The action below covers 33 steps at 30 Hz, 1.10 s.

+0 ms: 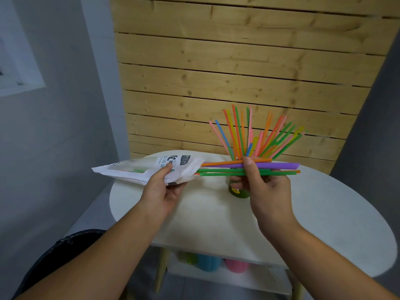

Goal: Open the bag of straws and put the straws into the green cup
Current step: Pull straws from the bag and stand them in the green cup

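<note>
My left hand [161, 187] grips a white, translucent straw bag [138, 169] held level above the table's left side, its open mouth facing right. Several straws [279, 166], orange, purple and green, stick out of that mouth, and my right hand [265, 185] pinches them between thumb and fingers. The green cup [239, 192] stands on the table behind my right hand, mostly hidden by it. Many coloured straws [255, 135] fan upward out of the cup.
The round white table [324, 213] stands against a wooden slat wall [216, 61]. On a lower shelf [249, 278] sit a green, a blue and a pink cup. A grey wall is to the left, and a dark trouser leg shows at bottom left.
</note>
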Tool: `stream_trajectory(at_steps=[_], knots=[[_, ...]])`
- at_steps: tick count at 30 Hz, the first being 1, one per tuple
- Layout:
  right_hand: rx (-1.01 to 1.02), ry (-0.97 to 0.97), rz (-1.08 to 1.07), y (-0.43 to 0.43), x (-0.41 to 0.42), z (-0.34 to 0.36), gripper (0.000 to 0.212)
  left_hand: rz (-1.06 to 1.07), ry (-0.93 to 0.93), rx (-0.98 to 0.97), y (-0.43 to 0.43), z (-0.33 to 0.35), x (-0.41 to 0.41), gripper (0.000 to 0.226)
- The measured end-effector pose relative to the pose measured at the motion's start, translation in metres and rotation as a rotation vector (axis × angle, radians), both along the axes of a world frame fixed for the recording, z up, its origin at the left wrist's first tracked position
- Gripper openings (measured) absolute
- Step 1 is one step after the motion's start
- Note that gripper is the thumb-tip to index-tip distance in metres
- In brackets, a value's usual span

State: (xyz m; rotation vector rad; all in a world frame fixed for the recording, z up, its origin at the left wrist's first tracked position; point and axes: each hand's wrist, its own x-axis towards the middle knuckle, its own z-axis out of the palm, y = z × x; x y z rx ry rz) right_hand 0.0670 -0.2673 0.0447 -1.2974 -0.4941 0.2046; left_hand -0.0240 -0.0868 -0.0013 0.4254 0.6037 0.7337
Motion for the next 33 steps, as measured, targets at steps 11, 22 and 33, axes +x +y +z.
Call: stream_trajectory(at_steps=[11, 22, 33], knots=[[0.006, -0.014, -0.028, -0.013, 0.009, 0.005, 0.015, 0.059, 0.026, -0.037, 0.007, -0.004, 0.001, 0.031], [0.029, -0.055, -0.169, -0.041, 0.028, 0.01, 0.02, 0.141, 0.103, -0.048, 0.013, -0.009, 0.0, 0.037], [-0.054, -0.282, -0.318, -0.052, 0.042, 0.018, 0.012, 0.132, 0.174, -0.016, 0.008, -0.011, 0.001, 0.037]])
